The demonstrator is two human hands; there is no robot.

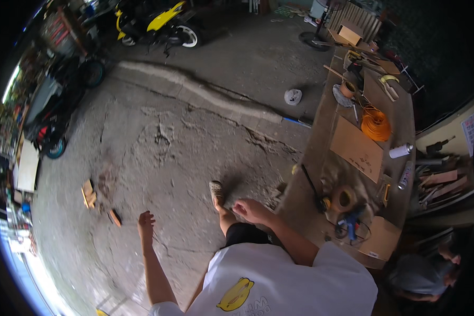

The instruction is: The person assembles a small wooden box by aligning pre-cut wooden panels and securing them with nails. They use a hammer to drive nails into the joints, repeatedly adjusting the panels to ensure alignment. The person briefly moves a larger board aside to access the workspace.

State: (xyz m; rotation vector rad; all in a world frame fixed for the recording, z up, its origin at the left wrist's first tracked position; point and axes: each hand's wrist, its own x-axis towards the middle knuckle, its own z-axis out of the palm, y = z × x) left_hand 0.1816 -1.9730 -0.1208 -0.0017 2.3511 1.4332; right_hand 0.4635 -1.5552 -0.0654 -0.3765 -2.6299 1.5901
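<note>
My left hand (146, 225) hangs over the concrete floor (158, 231), its fingers loosely bent and apart, with nothing in it. In front of my body, my right hand (252, 210) is held low with softly curled fingers and no object visible in it. It is nearest to the long workbench (321, 129) on my right but does not touch it. On that bench are a blue power tool (351, 225), a brown round hollow piece (344, 199), a flat cardboard sheet (357, 149) and an orange coil of cord (375, 125).
Two spray cans (401, 151) are at the bench's far side. A person (421, 276) is low at the right, behind the bench. Wood scraps (89, 194) lie on the cracked floor; a raised concrete ridge (195, 87) crosses it. A yellow motorbike (166, 17) and a dark one (47, 108) stand beyond.
</note>
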